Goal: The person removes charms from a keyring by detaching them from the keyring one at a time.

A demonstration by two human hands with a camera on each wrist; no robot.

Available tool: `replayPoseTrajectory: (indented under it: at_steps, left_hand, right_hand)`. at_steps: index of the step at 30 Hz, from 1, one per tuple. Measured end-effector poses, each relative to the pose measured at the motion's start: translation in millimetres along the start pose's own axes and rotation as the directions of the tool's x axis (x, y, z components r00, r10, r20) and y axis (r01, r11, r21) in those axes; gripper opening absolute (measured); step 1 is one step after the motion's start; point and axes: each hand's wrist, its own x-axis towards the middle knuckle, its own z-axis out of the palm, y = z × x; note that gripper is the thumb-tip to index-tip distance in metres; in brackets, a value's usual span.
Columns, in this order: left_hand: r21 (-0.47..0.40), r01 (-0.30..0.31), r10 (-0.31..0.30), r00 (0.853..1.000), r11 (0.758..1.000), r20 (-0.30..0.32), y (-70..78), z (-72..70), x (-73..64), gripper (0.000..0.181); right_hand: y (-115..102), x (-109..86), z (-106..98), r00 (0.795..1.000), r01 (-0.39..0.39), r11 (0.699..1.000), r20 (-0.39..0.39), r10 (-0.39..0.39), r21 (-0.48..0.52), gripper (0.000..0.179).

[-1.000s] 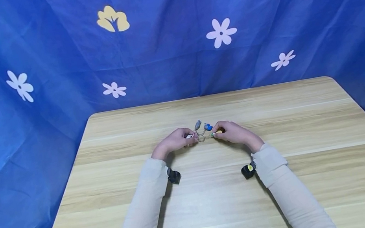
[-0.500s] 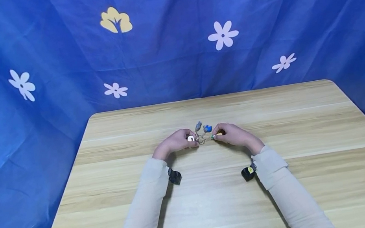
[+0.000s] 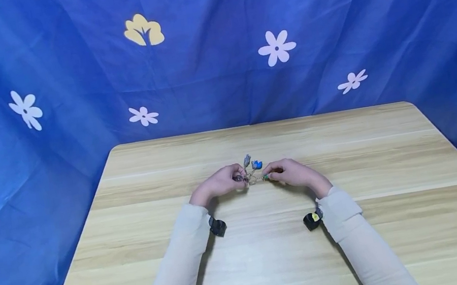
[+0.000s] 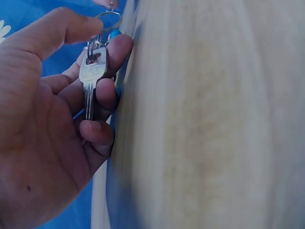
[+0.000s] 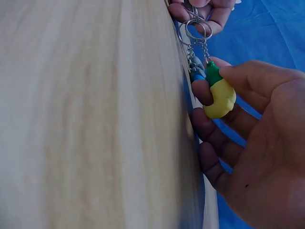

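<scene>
My left hand (image 3: pixel 220 181) grips a bunch of keys at the ring end. In the left wrist view, a silver key (image 4: pixel 93 70) hangs along its curled fingers, with the thumb close above. Pinched between thumb and fingers of my right hand (image 3: pixel 292 172) is a curved yellow charm (image 5: pixel 222 99) with a green top, joined by a short chain to the metal key ring (image 5: pixel 198 38). Between the hands, a grey charm (image 3: pixel 247 160) and a blue-and-grey charm (image 3: pixel 257 164) stick out on their chains toward the table's far side.
Both hands work over the far middle part of a light wood-grain table (image 3: pixel 269 255). A blue curtain (image 3: pixel 207 66) with flower prints hangs behind and at the sides. Each wrist carries a small black camera (image 3: pixel 217 226).
The head view has shifted slightly. The right hand has come a little nearer the left, and the blue-and-grey charm has moved left. The key in the left hand has turned from bright to dark.
</scene>
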Motion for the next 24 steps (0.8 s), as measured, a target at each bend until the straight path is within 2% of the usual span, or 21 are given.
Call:
replayPoseTrajectory:
  at_steps: [4, 9, 17, 24]
  left_hand:
    - [-0.045, -0.009, 0.010, 1.000, 0.999, 0.013, -0.7, 2.1, 0.4, 0.027]
    - [-0.063, -0.008, 0.010, 1.000, 0.998, 0.022, -0.9, 2.6, 2.9, 0.025]
    - [-0.057, -0.019, 0.021, 0.999, 0.998, 0.036, -2.6, 3.5, 4.4, 0.024]
    - [-0.047, -0.033, 0.034, 0.999, 0.998, 0.031, -3.0, 4.5, 3.3, 0.025]
  right_hand:
    - [0.3, -0.4, 1.3, 1.000, -0.001, 1.000, 0.022, 0.001, -0.001, 0.027]
    - [0.9, -0.2, 2.1, 1.000, 0.002, 1.000, 0.013, -0.001, -0.010, 0.031]
    - [0.5, -1.7, 4.0, 1.000, -0.003, 1.000, 0.015, 0.003, 0.014, 0.033]
    - [-0.4, -3.9, 6.2, 1.000, 0.026, 0.999, -0.012, -0.026, 0.039, 0.032]
